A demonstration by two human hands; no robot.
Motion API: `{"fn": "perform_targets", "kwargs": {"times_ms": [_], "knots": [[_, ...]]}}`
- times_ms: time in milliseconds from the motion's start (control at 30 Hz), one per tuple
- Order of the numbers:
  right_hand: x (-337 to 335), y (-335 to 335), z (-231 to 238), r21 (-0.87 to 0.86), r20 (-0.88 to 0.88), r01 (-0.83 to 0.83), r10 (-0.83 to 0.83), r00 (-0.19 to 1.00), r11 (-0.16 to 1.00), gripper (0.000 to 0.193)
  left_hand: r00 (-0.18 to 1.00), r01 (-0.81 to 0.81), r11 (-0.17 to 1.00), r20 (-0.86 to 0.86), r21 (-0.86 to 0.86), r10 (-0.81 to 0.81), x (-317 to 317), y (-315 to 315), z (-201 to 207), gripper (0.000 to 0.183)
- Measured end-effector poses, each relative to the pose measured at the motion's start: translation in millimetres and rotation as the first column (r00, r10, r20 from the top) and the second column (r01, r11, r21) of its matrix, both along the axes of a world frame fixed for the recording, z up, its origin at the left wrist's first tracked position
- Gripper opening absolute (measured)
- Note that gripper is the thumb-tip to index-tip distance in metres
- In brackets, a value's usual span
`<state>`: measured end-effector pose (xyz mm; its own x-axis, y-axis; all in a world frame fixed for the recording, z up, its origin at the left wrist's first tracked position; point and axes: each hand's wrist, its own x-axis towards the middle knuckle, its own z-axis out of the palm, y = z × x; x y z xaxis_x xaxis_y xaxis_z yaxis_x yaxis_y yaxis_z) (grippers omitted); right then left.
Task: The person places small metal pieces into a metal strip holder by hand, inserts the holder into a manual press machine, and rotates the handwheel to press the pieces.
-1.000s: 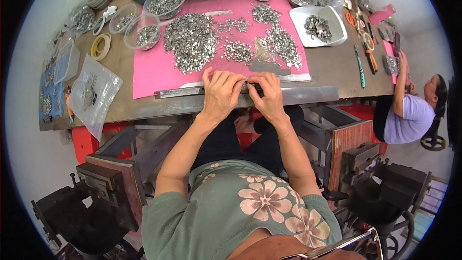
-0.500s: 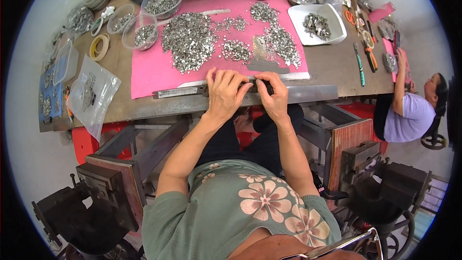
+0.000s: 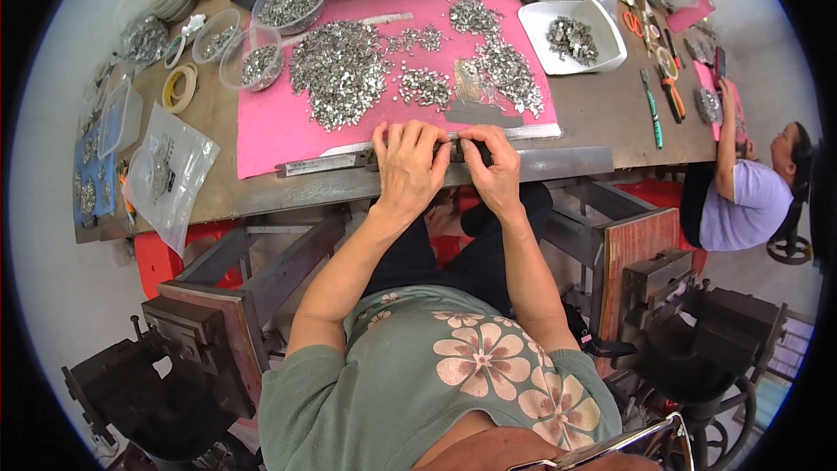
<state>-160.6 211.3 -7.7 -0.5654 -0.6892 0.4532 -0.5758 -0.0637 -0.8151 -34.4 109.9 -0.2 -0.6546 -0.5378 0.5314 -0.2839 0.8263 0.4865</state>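
My left hand (image 3: 408, 161) and my right hand (image 3: 493, 170) are close together at the table's front edge, fingers bent over a long narrow metal bar (image 3: 323, 166). Both thumbs point inward, near a dark part of the bar between the hands. Whether a small piece is pinched there is hidden by the fingers. Beyond the hands a pink mat (image 3: 261, 135) carries several heaps of small silvery metal pieces (image 3: 340, 74). A flat grey strip (image 3: 484, 115) and a patch of pieces laid in rows (image 3: 473, 83) lie just past my right hand.
Clear plastic tubs (image 3: 292, 2) of metal pieces line the back. A white tray (image 3: 602, 52) stands right, near a green-handled tool (image 3: 651, 109) and orange-handled pliers (image 3: 671, 96). Tape (image 3: 180, 89) and a plastic bag (image 3: 174, 166) lie left. Another person (image 3: 754, 192) sits at right.
My right fingers have shifted slightly on the bar. The whole view has moved a little; the heaps and containers keep their places.
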Motion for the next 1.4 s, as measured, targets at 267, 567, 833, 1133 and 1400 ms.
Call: {"fn": "perform_targets", "kwargs": {"times_ms": [267,567,833,1133,1400], "knots": [[-1.7,0.5,0.8,0.005,-0.035,0.001,0.0,0.999,1.0,0.012,0.999,0.001,0.999,-0.053,0.037,0.001,-0.3,-1.8,-4.4,0.02],[-0.2,-4.2,-0.8,0.031,-0.111,0.013,-0.01,0.994,0.999,0.013,0.977,-0.112,0.992,-0.175,0.056,0.12,68.3,-39.0,9.0,0.023],[9.8,-12.9,2.1,0.082,-0.333,0.089,-0.057,0.941,0.993,0.019,0.927,-0.334,0.934,0.133,-0.128,0.35,166.0,-66.7,-2.2,0.046],[-1.6,17.8,-10.9,-0.042,-0.108,0.234,-0.237,0.965,0.971,0.021,0.996,-0.089,0.981,-0.003,0.174,0.091,170.5,-56.2,59.0,0.046],[4.9,9.2,-9.5,0.063,-0.163,0.287,-0.274,0.948,0.956,0.03,0.94,0.34,0.939,-0.008,-0.047,-0.341,28.7,-28.3,27.6,0.037]]}}
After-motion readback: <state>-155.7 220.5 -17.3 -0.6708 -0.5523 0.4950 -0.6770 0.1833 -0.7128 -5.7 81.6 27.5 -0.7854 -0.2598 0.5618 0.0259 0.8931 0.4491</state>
